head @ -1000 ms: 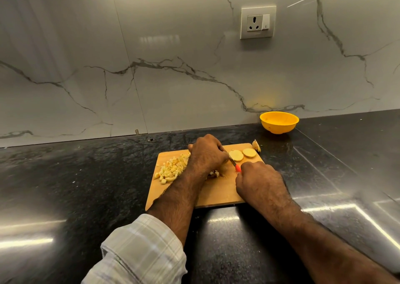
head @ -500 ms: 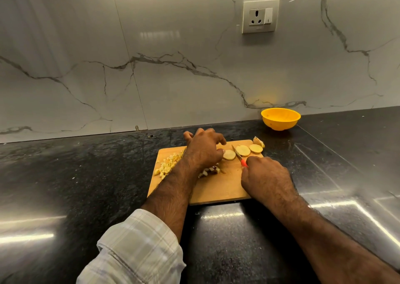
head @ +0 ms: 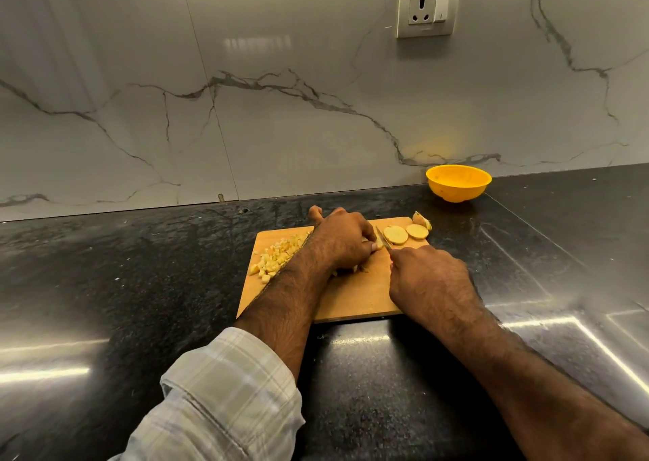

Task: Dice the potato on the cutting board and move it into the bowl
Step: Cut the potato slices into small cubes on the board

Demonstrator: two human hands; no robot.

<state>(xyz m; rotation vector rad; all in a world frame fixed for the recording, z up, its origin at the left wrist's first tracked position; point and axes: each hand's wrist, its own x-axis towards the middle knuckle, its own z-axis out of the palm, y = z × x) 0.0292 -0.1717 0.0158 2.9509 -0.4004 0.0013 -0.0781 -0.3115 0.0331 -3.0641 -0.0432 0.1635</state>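
Note:
A wooden cutting board (head: 354,295) lies on the black counter. A heap of diced potato (head: 275,255) sits at its left end. Two round potato slices (head: 404,234) and an end piece (head: 421,220) lie at its far right corner. My left hand (head: 342,239) has curled fingers holding down a potato slice near the board's middle; most of that slice is hidden under the fingers. My right hand (head: 430,278) grips a knife (head: 383,239) whose blade points away from me, right beside my left fingertips. The yellow bowl (head: 458,183) stands by the wall, behind the board to the right.
The glossy black counter (head: 140,302) stretches wide to both sides of the board. A marble backsplash (head: 281,109) rises behind it, with a wall socket (head: 426,7) at the upper right. A small dark scrap lies on the counter near the wall.
My left hand took a slice from the row at the board's right and now holds it down mid-board. The knife blade came in next to my left fingertips.

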